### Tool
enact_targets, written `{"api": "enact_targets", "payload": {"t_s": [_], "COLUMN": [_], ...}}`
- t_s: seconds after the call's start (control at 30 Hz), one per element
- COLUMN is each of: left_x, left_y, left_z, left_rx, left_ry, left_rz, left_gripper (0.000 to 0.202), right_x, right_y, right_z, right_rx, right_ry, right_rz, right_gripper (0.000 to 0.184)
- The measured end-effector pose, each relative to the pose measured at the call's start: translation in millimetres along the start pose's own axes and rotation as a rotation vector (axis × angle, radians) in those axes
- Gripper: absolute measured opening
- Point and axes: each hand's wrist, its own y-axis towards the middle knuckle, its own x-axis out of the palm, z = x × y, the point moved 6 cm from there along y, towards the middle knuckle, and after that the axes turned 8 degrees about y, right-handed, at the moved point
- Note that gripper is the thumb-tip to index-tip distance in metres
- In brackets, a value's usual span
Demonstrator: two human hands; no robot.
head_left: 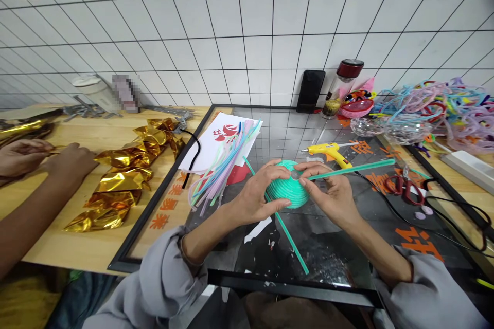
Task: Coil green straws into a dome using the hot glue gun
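A round teal dome wound from pipe cleaner (285,193) is between my two hands above the glass-topped board. My left hand (258,193) grips its left side, thumb low and fingers over the top. With thumb and fingers pinched, my right hand (330,193) holds a teal pipe cleaner (358,168) at the dome's upper right; its free end points right. Another teal pipe cleaner (291,241) runs diagonally beneath the dome. A small grey opening shows at the dome's top.
A yellow glue gun (331,153) lies behind my right hand, red scissors (405,187) to the right. Pastel pipe cleaners (227,164) lie on white paper (206,139). A phone (311,90) and bottle (341,90) stand by the wall. A co-worker's hands (69,159) are left, near gold foil (123,180).
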Motion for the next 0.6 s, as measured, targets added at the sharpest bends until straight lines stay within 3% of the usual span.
{"api": "enact_targets", "payload": {"t_s": [0.6], "left_x": [-1.6], "left_y": [2.6], "left_z": [3.5], "left_rx": [0.031], "left_ry": [0.013], "left_rz": [-0.020], "left_gripper": [0.052], "right_x": [-2.0], "right_y": [-2.5], "right_z": [11.7], "right_rx": [0.146], "right_ry": [0.182], "right_rz": [0.031], "right_gripper": [0.019]}}
